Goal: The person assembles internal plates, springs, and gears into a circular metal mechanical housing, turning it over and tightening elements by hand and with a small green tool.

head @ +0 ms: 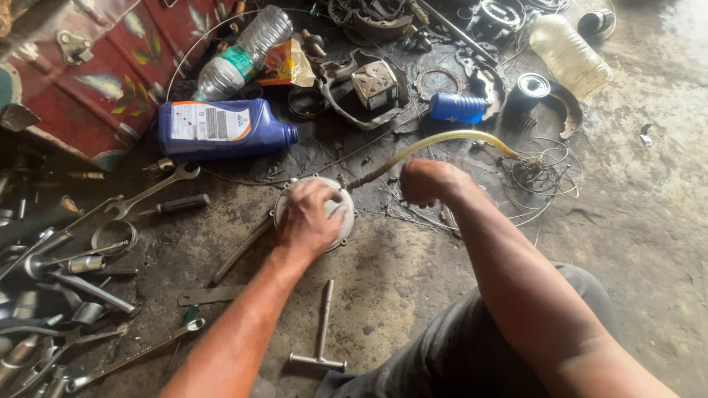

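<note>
I saw the round, dull metal cover (317, 214) flat on the oily concrete floor (413, 273), my left hand (308, 221) spread over it, my right hand (426, 182) fisted around a yellowish hose (442, 140); a steel T-wrench (321, 332) lay nearby.

left hand (310, 221): flat on round metal cover (343, 217), mid floor
right hand (428, 180): fisted on yellowish hose (450, 138)
T-handle wrench (321, 332): near floor's bottom edge
blue oil bottle (221, 129): lying, upper left

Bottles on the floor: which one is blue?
The squat oil jug lying on its side near the red panel; the other bottles are clear plastic.
</note>
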